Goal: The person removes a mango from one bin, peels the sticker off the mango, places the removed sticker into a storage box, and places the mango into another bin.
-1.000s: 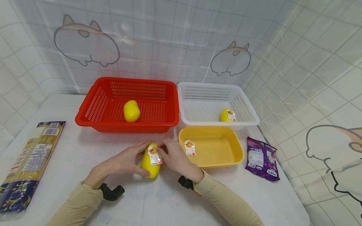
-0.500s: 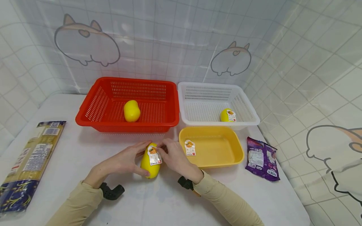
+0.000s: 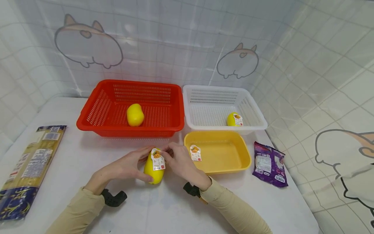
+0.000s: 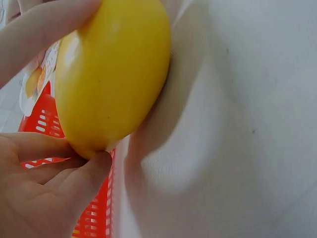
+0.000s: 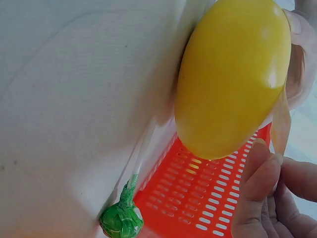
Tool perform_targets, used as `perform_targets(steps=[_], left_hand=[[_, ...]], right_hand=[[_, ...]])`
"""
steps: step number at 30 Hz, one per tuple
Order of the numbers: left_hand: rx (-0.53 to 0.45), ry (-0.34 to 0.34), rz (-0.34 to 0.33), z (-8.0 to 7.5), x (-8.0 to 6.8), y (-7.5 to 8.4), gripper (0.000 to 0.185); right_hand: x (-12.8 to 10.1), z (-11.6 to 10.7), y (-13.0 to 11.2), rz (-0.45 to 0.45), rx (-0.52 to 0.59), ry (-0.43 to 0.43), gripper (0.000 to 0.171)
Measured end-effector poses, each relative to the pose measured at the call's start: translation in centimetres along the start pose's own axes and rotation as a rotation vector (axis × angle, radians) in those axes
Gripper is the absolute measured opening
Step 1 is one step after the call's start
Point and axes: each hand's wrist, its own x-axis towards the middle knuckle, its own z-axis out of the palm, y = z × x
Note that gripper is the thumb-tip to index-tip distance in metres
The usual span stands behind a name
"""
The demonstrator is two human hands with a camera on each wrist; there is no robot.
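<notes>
The left hand curls round a smooth yellow egg-shaped plastic capsule, standing on the white table before the red slotted plastic basket. The right hand pinches the capsule's paper label at its top.

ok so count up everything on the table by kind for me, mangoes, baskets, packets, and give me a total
Mangoes: 3, one in the hands, one in the red basket, one in the white basket.
Baskets and trays: 3, red, white, yellow tray.
Packets: 2, long packet, purple packet.
Total: 8.
</notes>
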Motion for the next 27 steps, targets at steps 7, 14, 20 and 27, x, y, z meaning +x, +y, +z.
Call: perform_targets(steps=[7,14,20,27], left_hand=[[0.016,0.006,-0.005,0.1,-0.1,0.2,0.109],[0.028,0.002,0.004,0.1,-0.1,0.2,0.113],[0.03,-0.005,-0.007,0.0,-0.2,0.3,0.119],[0.04,-0.008,-0.027,0.1,-0.2,0.4,0.12]], right_hand=[[0.1,0.0,-0.1,0.015,0.02,-0.008,0.009],[0.2,-0.4,-0.2,0.014,0.06,0.039,0.01],[0.2,-1.2,-0.4,0.01,0.066,0.06,0.01],[0.1,-1.9,-0.8,0.007,0.086,0.058,0.009]])
